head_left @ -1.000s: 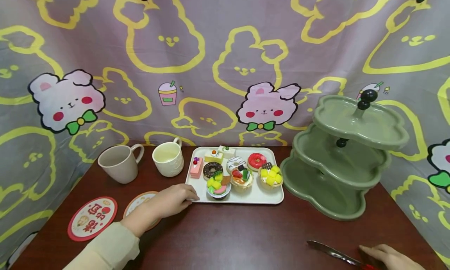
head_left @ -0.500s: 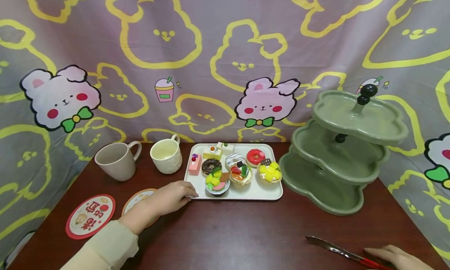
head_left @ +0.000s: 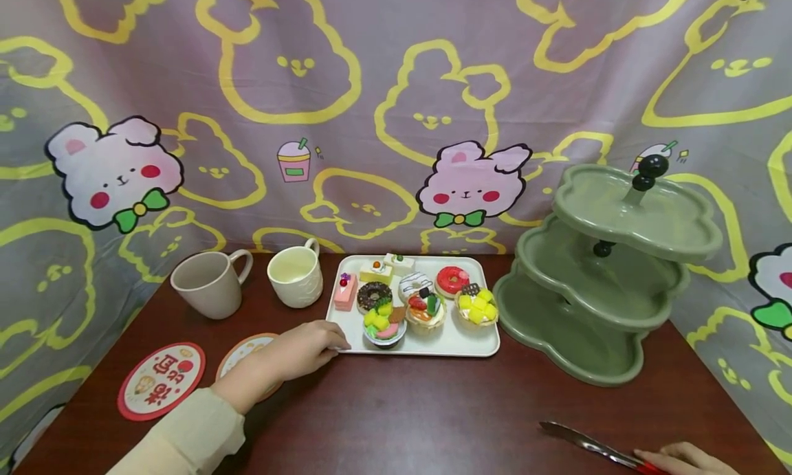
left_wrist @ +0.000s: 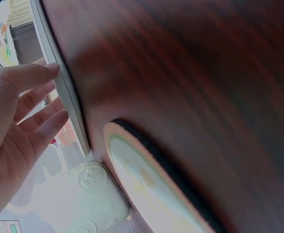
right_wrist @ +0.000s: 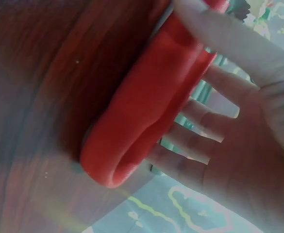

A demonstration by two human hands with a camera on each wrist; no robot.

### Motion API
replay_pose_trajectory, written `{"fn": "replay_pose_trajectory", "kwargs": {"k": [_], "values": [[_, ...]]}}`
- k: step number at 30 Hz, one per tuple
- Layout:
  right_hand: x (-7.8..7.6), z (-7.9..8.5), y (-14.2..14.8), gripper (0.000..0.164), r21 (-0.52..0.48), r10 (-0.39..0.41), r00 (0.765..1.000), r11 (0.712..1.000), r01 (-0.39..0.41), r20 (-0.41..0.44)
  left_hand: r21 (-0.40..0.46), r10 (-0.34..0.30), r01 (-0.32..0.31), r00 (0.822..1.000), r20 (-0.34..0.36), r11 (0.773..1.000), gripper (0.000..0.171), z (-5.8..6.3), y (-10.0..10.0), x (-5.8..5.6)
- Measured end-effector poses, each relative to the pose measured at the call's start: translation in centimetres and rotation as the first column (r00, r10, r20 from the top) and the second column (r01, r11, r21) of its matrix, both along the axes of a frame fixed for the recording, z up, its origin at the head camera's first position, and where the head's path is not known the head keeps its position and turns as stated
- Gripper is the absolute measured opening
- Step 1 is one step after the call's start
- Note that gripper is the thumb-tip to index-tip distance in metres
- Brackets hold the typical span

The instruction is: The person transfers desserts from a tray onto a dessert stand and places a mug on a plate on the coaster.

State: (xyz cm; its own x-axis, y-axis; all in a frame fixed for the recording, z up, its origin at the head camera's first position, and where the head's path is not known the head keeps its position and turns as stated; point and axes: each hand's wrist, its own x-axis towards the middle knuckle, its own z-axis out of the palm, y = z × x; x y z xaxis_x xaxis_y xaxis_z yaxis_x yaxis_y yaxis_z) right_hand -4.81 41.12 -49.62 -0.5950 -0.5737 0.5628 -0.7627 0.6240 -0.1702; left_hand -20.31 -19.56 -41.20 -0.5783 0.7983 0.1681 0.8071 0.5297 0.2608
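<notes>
My left hand (head_left: 307, 351) is at the front left corner of a white tray (head_left: 458, 346). In the left wrist view its thumb lies on the outside of the tray's rim (left_wrist: 69, 92), with the fingers over the inner side, pinching it. Down at the right, my right hand (head_left: 683, 459) holds a knife (head_left: 588, 443) by its red handle (right_wrist: 146, 82); the thumb lies on top and the fingers reach behind. On the tray are a chocolate donut (head_left: 374, 297), a red donut (head_left: 452, 280), a white striped donut, fruit tarts (head_left: 476, 307) and small cake slices (head_left: 345, 293).
A green three-tier stand (head_left: 594, 275) stands right of the tray. Left of it are a cream mug (head_left: 295, 277) and a grey mug (head_left: 210, 286). Two round coasters lie in front: a red-edged one (head_left: 162, 382) and one (head_left: 247, 349) partly under my left forearm. A patterned curtain (head_left: 396, 104) hangs behind.
My right hand has moved from beside the knife's handle onto it. The left hand stays at the tray's corner, and the tray has not visibly moved.
</notes>
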Motion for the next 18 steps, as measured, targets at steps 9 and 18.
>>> {"fn": "replay_pose_trajectory", "kwargs": {"k": [9, 18], "values": [[0.52, -0.24, -0.56, 0.035, -0.127, 0.08, 0.995, 0.989, -0.073, 0.053, -0.003, 0.002, -0.003, 1.0, -0.031, 1.0, 0.022, -0.26, 0.02, 0.15], [-0.23, 0.16, -0.06, 0.047, -0.064, 0.182, 0.976, 0.982, -0.175, 0.124, -0.01, 0.009, -0.009, 0.999, -0.045, 1.0, 0.023, -0.1, 0.05, 0.17]]}}
